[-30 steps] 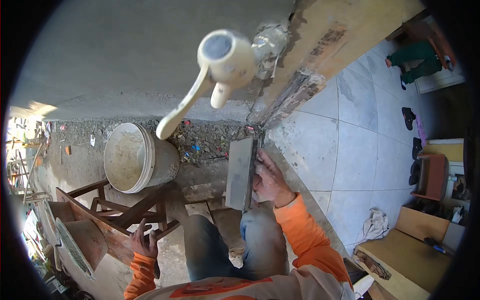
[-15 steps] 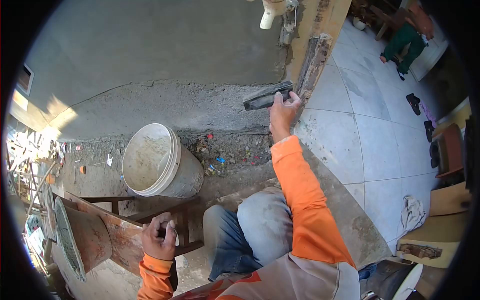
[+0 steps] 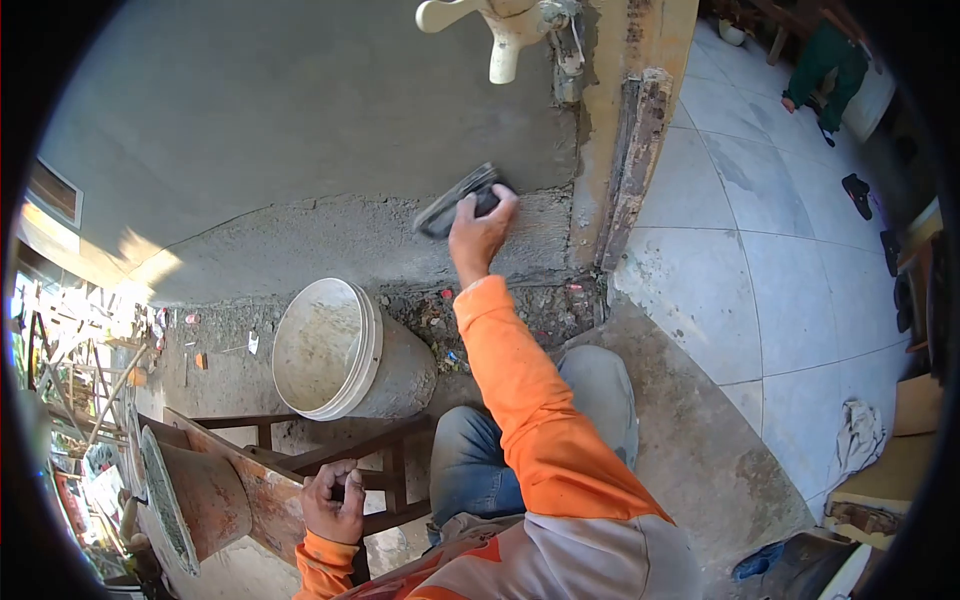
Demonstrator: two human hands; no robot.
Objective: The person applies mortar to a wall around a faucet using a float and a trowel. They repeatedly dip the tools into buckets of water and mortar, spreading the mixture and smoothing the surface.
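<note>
My right hand [image 3: 482, 228] is wrapped round the grip of a dark plastering float [image 3: 455, 203], whose face lies against the wall near the edge between smooth and rough plaster. The float is tilted, its upper end to the right, and slightly blurred. Smooth grey plaster [image 3: 330, 100] covers the upper wall, and a rougher, lighter band [image 3: 330, 235] runs below it. My left hand [image 3: 335, 500] is held low beside the wooden bench, fingers curled in a loose fist with nothing visible in them.
A dirty white bucket [image 3: 400, 370] stands tilted in view below the wall. On the wooden bench [image 3: 265, 500] sits a mortar-crusted container [image 3: 205, 500]. A tap [image 3: 505, 55] juts from the wall above. White floor tiles [image 3: 700, 290] lie to the right, where another person [image 3: 830, 75] is farther back.
My right hand has moved the float left along the wall, and the float has turned steeper. My left hand stays curled. The whole view has shifted, showing more of the tap.
</note>
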